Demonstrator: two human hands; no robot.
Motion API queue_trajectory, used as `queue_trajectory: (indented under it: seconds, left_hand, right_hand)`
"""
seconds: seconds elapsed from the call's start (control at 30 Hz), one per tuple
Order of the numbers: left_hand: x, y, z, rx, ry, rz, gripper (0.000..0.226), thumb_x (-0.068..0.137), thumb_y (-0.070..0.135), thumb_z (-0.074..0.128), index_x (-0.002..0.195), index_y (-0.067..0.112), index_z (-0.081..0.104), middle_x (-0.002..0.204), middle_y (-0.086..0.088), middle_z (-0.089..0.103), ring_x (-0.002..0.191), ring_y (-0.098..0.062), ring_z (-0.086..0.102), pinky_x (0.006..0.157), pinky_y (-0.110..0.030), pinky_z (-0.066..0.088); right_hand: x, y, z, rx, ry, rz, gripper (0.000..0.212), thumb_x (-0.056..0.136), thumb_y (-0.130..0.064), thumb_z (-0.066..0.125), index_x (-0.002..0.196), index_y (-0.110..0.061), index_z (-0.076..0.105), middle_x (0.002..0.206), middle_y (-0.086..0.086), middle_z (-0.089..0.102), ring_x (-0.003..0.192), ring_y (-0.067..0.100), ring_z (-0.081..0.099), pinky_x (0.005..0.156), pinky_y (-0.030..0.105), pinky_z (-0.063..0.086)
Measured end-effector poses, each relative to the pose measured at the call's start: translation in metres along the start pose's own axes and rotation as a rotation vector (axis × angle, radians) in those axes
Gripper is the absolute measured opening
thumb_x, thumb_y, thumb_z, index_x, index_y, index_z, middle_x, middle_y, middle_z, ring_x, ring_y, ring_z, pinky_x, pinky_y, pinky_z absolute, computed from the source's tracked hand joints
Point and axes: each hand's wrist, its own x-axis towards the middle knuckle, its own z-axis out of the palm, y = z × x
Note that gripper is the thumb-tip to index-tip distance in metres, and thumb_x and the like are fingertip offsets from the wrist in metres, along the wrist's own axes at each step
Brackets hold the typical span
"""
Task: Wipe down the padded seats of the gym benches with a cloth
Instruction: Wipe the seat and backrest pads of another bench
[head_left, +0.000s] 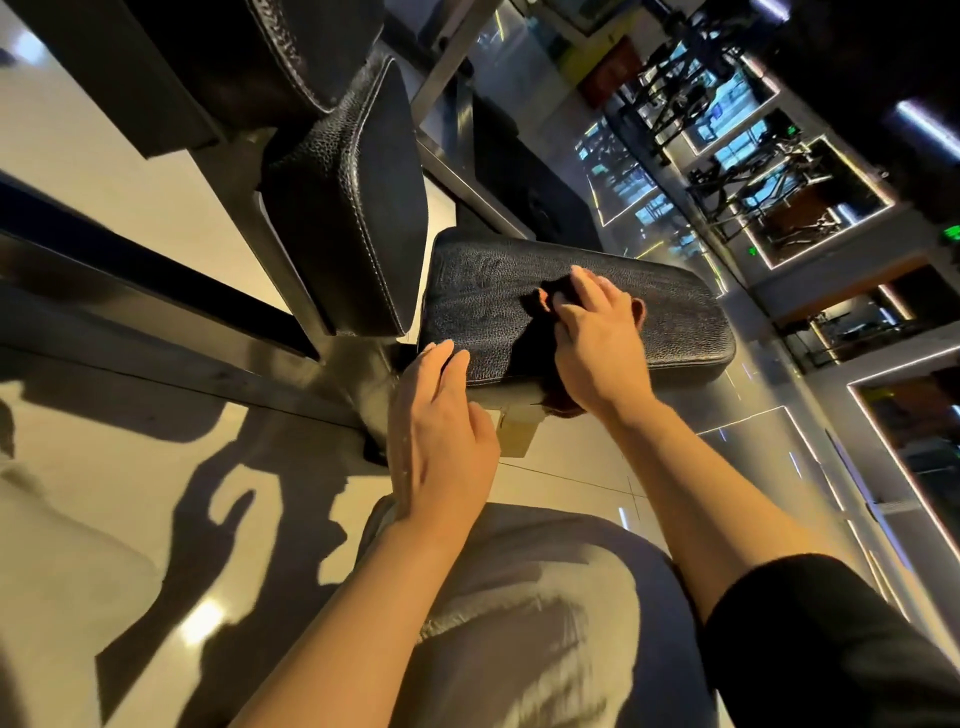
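Note:
A black padded seat (483, 301) of a gym bench lies in the middle of the view. My right hand (597, 338) presses a dark brown cloth (540, 343) flat on the seat's near half; part of the cloth hangs over the front edge. My left hand (441, 441) rests with fingers spread on the seat's near left corner, holding nothing. A second black pad (353, 197), the backrest, stands tilted just left of the seat.
The bench's steel frame (156, 312) runs across the left over a glossy pale tiled floor (104, 519). Another dark pad (234, 52) sits at top left. Exercise machines (779, 171) and lit panels fill the right. My grey-trousered leg (519, 623) is below.

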Motion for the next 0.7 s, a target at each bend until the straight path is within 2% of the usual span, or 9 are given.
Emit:
queue_trajectory:
  seconds: [0.07,0.13,0.17,0.23,0.27,0.43,0.53,0.7]
  left_hand:
    - [0.003,-0.002,-0.003,0.001,-0.021,-0.026,0.048,0.092,-0.003,0.052,0.138,0.006,0.048,0.148,-0.003,0.04,0.134,-0.016,0.039,0.092,0.011,0.01]
    - [0.005,-0.004,-0.004,0.023,-0.035,-0.037,0.049,0.092,-0.002,0.052,0.14,0.008,0.046,0.15,-0.001,0.037,0.133,-0.014,0.038,0.091,0.011,0.012]
    - [0.007,-0.006,-0.002,0.03,-0.037,-0.045,0.049,0.092,-0.002,0.052,0.14,0.007,0.047,0.15,-0.002,0.037,0.133,-0.015,0.039,0.097,0.006,0.017]
    - [0.008,-0.008,0.001,0.074,-0.036,-0.042,0.048,0.088,-0.004,0.056,0.135,0.004,0.051,0.147,-0.006,0.042,0.132,-0.023,0.043,0.108,-0.02,0.033]
    - [0.008,-0.008,0.003,0.099,-0.034,-0.041,0.046,0.086,-0.005,0.058,0.131,0.002,0.053,0.144,-0.008,0.045,0.131,-0.027,0.045,0.108,-0.032,0.037]
    - [0.01,-0.007,0.011,0.084,0.02,-0.055,0.046,0.081,-0.009,0.063,0.126,-0.002,0.058,0.137,-0.015,0.052,0.127,-0.034,0.048,0.105,-0.047,0.043]
    - [0.01,0.0,0.018,0.074,0.006,-0.018,0.046,0.081,-0.01,0.061,0.126,-0.002,0.058,0.135,-0.015,0.053,0.131,-0.031,0.045,0.11,-0.04,0.033]
    - [0.004,0.014,0.031,0.109,-0.051,0.104,0.044,0.081,-0.006,0.063,0.124,0.001,0.061,0.13,-0.015,0.058,0.13,-0.029,0.046,0.116,-0.032,0.017]
  right_hand:
    - [0.009,-0.022,0.006,-0.008,-0.049,-0.09,0.032,0.098,-0.018,0.044,0.12,-0.003,0.063,0.154,0.011,0.033,0.14,0.033,0.024,0.115,0.04,0.016]
    - [0.018,-0.045,0.013,-0.027,-0.1,-0.181,0.035,0.098,-0.024,0.042,0.121,-0.004,0.061,0.153,0.011,0.032,0.139,0.032,0.023,0.114,0.042,0.018]
    - [0.022,-0.054,0.017,-0.043,-0.115,-0.219,0.038,0.098,-0.026,0.041,0.123,-0.005,0.059,0.153,0.011,0.031,0.139,0.033,0.023,0.114,0.044,0.019]
    - [0.029,-0.067,0.024,-0.066,-0.142,-0.267,0.043,0.098,-0.029,0.037,0.127,-0.006,0.058,0.154,0.011,0.03,0.139,0.034,0.024,0.114,0.049,0.017]
    - [0.032,-0.071,0.026,-0.07,-0.153,-0.283,0.045,0.097,-0.029,0.035,0.128,-0.006,0.058,0.154,0.011,0.03,0.138,0.034,0.025,0.115,0.051,0.017]
    - [0.038,-0.066,0.026,-0.045,-0.164,-0.305,0.046,0.095,-0.028,0.036,0.133,-0.011,0.056,0.153,0.01,0.033,0.137,0.033,0.028,0.115,0.048,0.022]
    - [0.039,-0.052,0.022,-0.039,-0.166,-0.244,0.044,0.1,-0.028,0.039,0.143,-0.019,0.047,0.158,0.005,0.025,0.143,0.029,0.02,0.118,0.044,0.018]
    - [0.039,0.005,0.009,-0.086,-0.096,-0.1,0.04,0.101,-0.025,0.04,0.139,-0.02,0.052,0.157,0.005,0.026,0.142,0.029,0.021,0.117,0.043,0.021]
